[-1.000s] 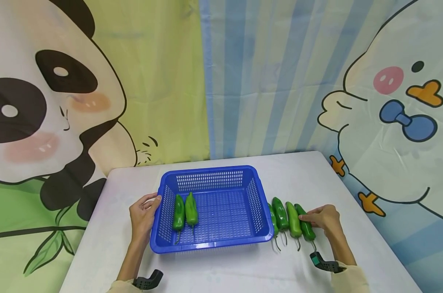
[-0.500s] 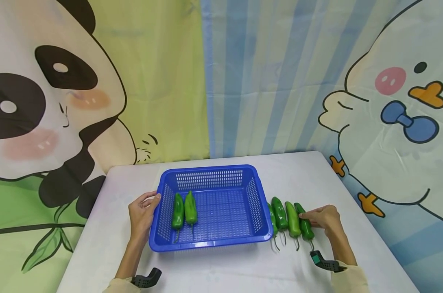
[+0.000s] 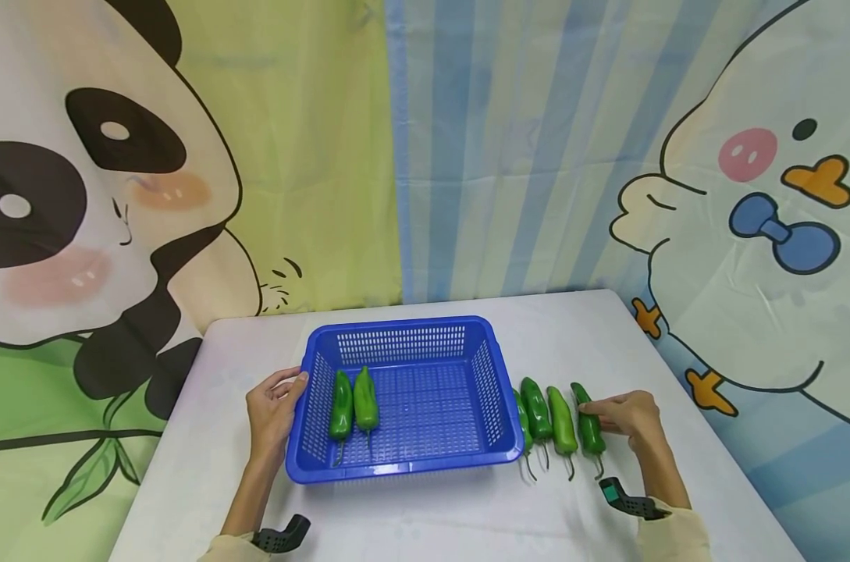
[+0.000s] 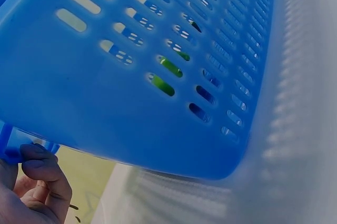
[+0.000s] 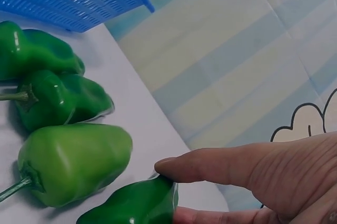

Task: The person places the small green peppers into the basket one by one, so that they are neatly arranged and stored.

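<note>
My left hand [image 3: 273, 414] grips the left rim of a blue plastic basket [image 3: 425, 468]; in the left wrist view its curled fingers [image 4: 47, 174] are at the basket's edge. Two green peppers lie side by side inside: a darker one [image 3: 341, 410] and a lighter one [image 3: 365, 402]. Right of the basket, my right hand [image 3: 628, 417] pinches a dark green pepper [image 3: 589, 433] between thumb and fingers, as the right wrist view shows up close. Beside it, slightly apart, is a light green pepper [image 3: 561, 421].
Left of the light pepper lie a dark green pepper [image 3: 536, 414] and another green pepper [image 3: 522, 425], partly hidden by the basket's rim. All are on a white-covered table [image 3: 410, 523]. Behind it hang a curtain [image 3: 481, 156] with stripes and cartoon-printed cloths.
My right hand has shifted slightly right with the dark green pepper, which now stands apart from the light green one. The left hand and basket have barely moved.
</note>
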Motion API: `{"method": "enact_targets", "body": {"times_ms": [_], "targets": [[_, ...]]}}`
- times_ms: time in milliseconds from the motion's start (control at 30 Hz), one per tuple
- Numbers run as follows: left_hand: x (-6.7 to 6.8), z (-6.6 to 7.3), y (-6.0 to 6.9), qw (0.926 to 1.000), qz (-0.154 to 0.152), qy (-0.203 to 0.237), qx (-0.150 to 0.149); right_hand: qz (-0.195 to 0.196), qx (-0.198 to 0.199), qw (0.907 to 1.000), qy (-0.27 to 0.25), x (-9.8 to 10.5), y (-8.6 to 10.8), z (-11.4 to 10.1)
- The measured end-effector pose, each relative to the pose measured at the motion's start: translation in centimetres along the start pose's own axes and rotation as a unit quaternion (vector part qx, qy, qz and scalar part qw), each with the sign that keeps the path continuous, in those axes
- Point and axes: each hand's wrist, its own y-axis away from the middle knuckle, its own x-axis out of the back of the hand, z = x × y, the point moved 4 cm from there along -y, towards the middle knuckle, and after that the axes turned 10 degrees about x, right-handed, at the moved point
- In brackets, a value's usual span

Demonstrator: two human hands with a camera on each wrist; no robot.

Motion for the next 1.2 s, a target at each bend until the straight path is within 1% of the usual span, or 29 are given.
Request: {"method": "enact_targets", "body": {"times_ms": [167, 367, 633, 1000, 1200], "targets": [[0.0, 0.0, 0.0, 1.0000, 0.002, -0.002, 0.001, -0.003, 0.001, 0.9998, -0.019, 0.7, 0.2, -0.7], [-0.1, 0.1, 0.0, 1.0000, 0.001, -0.005, 0.002, -0.012, 0.005, 0.9977, -0.067, 1.5, 0.4, -1.8], [0.0, 0.1, 0.0, 1.0000, 0.005, -0.006, 0.000, -0.026, 0.021, 0.9926, -0.117, 1.8, 0.5, -3.3], [0.0, -0.2, -0.2, 1.0000, -0.003, 0.001, 0.009, -0.035, 0.043, 0.9911, -0.121, 1.8, 0.5, -4.8], [0.0, -0.1, -0.1, 0.9999, -0.004, 0.008, 0.006, -0.041, 0.055, 0.9910, -0.116, 1.6, 0.9, -5.7]]}}
